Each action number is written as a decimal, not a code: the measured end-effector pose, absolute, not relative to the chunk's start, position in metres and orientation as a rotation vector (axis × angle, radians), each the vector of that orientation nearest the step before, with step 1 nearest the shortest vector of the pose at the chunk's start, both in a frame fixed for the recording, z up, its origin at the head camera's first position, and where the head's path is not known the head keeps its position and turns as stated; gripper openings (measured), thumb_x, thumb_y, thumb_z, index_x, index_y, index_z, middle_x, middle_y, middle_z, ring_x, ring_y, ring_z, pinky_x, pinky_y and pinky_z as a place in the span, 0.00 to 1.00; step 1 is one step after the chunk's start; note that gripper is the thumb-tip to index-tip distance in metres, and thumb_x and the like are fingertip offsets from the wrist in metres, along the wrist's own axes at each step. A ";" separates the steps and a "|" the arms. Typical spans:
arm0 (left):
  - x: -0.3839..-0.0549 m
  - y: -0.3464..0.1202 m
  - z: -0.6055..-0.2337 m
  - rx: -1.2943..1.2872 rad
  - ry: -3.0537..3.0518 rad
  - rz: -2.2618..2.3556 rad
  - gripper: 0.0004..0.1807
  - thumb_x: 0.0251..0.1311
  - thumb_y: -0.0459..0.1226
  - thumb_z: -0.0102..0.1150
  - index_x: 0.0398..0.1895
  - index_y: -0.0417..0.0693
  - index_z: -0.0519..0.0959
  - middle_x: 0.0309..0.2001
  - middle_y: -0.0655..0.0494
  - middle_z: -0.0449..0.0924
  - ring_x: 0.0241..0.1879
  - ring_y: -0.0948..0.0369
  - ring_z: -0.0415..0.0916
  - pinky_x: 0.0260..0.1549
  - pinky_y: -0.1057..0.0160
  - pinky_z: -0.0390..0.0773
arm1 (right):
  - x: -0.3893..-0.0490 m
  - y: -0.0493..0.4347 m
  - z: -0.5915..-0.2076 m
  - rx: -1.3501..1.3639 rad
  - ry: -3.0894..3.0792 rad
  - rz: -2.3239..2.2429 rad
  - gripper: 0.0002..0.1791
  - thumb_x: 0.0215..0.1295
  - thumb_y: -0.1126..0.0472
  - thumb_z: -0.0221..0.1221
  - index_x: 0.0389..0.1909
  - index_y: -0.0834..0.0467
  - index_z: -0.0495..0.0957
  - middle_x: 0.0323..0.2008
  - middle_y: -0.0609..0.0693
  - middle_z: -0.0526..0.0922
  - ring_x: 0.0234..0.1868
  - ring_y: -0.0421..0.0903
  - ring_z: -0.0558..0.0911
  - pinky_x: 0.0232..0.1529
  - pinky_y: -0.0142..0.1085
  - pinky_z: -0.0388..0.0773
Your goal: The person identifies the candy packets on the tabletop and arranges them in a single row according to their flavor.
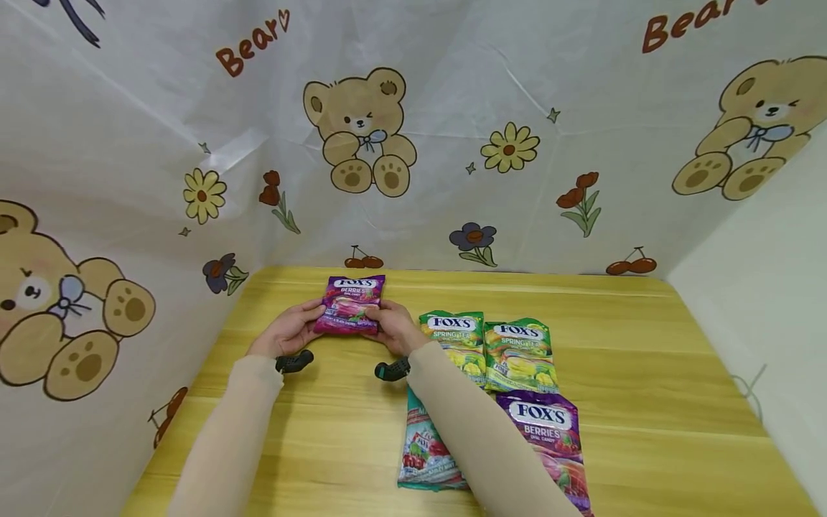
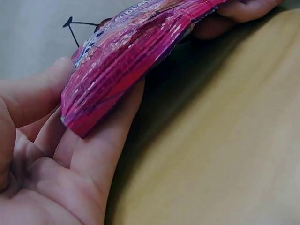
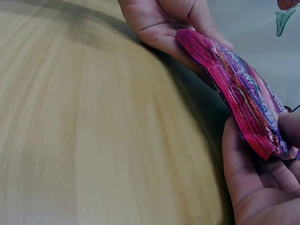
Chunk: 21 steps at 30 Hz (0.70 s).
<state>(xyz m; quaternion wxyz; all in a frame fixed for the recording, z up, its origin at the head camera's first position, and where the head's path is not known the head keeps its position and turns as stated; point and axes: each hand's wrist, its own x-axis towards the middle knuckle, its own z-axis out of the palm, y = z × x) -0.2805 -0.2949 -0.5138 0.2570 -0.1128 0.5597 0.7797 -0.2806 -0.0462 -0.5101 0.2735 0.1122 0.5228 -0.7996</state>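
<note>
Both my hands hold a purple and pink bag of berries candy (image 1: 351,305) near the back left of the table. At the bag's left edge my left hand (image 1: 292,330) grips it, thumb on the front and fingers beneath, as the left wrist view shows at the bag's lower corner (image 2: 89,105). My right hand (image 1: 395,327) pinches the opposite edge, its thumb lying over the printed face. In the right wrist view the crimped bottom seam of the bag (image 3: 234,101) faces the camera, tilted above the wooden surface, with fingers under both ends.
To the right lie two green spring tea candy bags (image 1: 520,357) side by side. In front of them are a teal candy bag (image 1: 426,452), partly under my right forearm, and another purple berries bag (image 1: 549,438). A bear-printed cloth (image 1: 426,215) hangs behind the wooden table (image 1: 646,402).
</note>
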 end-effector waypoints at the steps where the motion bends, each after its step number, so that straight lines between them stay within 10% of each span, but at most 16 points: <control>1: -0.282 -0.295 -0.511 -0.314 1.522 2.112 0.35 0.82 0.38 0.42 0.85 0.49 0.43 0.81 0.40 0.50 0.48 0.64 0.85 0.53 0.64 0.86 | -0.282 -0.047 -0.509 0.304 1.405 -2.154 0.29 0.78 0.65 0.55 0.77 0.59 0.63 0.68 0.61 0.76 0.66 0.56 0.79 0.63 0.49 0.82; 13: -0.300 -0.296 -0.509 -0.541 1.605 2.119 0.33 0.81 0.39 0.43 0.84 0.53 0.48 0.83 0.47 0.51 0.77 0.52 0.61 0.72 0.54 0.68 | -0.287 -0.052 -0.507 0.340 1.479 -2.140 0.29 0.77 0.69 0.54 0.77 0.60 0.64 0.67 0.63 0.76 0.62 0.55 0.82 0.60 0.43 0.84; 21: -0.310 -0.289 -0.512 -0.594 1.620 2.163 0.32 0.81 0.38 0.44 0.84 0.52 0.50 0.83 0.48 0.51 0.79 0.51 0.57 0.76 0.53 0.64 | -0.291 -0.053 -0.503 0.384 1.533 -2.140 0.29 0.75 0.71 0.56 0.75 0.61 0.66 0.65 0.62 0.78 0.61 0.54 0.83 0.59 0.41 0.85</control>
